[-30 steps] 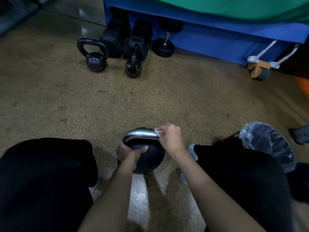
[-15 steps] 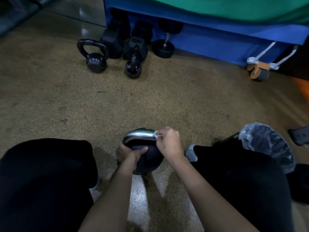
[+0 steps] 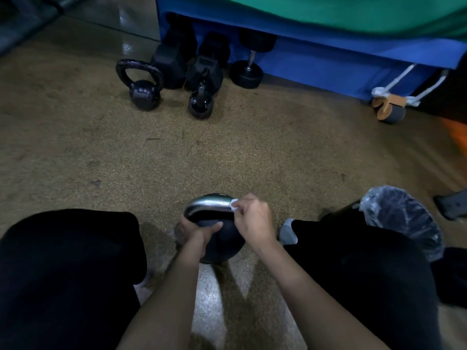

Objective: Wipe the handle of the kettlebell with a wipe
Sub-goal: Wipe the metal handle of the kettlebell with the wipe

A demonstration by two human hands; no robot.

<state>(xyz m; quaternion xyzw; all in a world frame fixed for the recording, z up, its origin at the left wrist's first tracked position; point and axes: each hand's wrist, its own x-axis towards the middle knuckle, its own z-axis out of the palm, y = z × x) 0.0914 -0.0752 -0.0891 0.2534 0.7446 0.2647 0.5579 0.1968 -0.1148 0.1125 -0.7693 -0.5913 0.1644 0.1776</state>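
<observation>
Dim and grainy throughout. Only a sliver of wipe (image 3: 233, 205) visible, white, poking out past the knuckles of the right hand (image 3: 254, 219); rest of it buried in the clenched fingers. Right end of the handle (image 3: 208, 206) hidden under that same fist. Kettlebell (image 3: 222, 242) partly covered too: left side masked by the left hand (image 3: 195, 232), base lost in shadow between two black-clad knees. Marking on the handle's top too small to read. Both forearms cut off by the bottom edge.

Right hand closed around the wipe, pressing it to the handle's right end. Bare silver handle stretching leftward from that fist, curving down at its far end. Left hand cupped on the ball just below the handle, thumb laid across the top, fingers wrapped round the far side and out of sight. Ball directly below and between both hands, resting on the floor (image 3: 227, 152).

Right of the right hand, a bin (image 3: 404, 218) lined with a clear bag, partly hidden by the knee. Well beyond both hands, two smaller kettlebells (image 3: 145, 90) and dark dumbbells (image 3: 246, 72) by a blue mat (image 3: 328, 61), detail murky.
</observation>
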